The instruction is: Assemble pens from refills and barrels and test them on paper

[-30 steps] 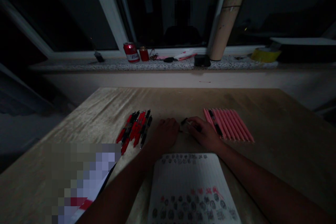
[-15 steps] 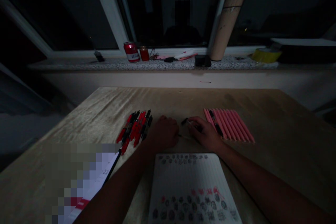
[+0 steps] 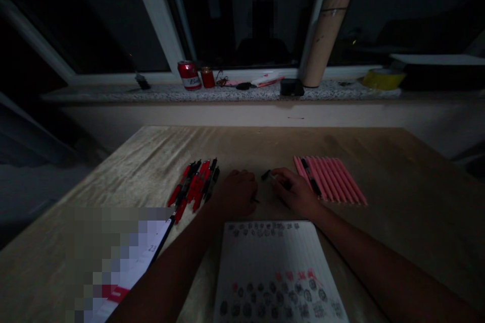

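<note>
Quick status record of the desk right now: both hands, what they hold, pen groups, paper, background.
left hand: closed on the table, a thin dark tip showing at its right side
right hand: curled around a dark pen part; grip partly hidden
red and black pens: loose bundle left of the left hand
pink pens: neat row right of the right hand, one dark pen lying across it
notepad: in front of the hands, lined, with dark and red scribbles
windowsill: red can, cardboard tube, yellow tape roll
lighting: very dim
</note>
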{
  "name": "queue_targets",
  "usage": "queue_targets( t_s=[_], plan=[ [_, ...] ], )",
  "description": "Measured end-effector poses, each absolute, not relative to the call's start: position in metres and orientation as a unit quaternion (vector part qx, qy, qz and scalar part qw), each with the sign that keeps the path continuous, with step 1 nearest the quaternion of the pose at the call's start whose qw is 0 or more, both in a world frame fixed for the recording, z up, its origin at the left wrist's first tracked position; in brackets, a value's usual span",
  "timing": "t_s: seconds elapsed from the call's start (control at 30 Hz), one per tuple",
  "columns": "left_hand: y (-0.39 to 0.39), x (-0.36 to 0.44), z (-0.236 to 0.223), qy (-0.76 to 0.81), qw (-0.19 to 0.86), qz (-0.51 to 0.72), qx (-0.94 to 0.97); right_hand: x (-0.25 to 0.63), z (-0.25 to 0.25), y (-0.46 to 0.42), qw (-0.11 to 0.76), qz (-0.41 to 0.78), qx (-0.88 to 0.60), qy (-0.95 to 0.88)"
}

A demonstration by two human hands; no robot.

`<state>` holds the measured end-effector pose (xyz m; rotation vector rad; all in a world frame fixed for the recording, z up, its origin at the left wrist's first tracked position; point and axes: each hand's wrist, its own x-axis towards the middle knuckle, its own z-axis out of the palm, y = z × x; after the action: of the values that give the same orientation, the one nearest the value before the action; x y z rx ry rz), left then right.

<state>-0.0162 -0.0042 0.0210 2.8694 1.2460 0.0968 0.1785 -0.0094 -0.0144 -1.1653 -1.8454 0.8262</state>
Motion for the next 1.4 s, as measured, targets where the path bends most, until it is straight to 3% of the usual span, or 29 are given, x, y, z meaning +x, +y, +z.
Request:
queue_targets(
  t_s=[0.77,1.4],
  plan=[
    [-0.0054,-0.0169,0.0205,0.395,-0.005,0.017,0.919,0.181,-0.0155,-0.0096,0.438,0.319,-0.419,-0.729],
    [-0.0049,-0.0159,0.0231,0.401,-0.023,0.021,0.916,0.1759,-0.0203,-0.0073,0.491,0.433,-0.386,-0.65]
  ],
)
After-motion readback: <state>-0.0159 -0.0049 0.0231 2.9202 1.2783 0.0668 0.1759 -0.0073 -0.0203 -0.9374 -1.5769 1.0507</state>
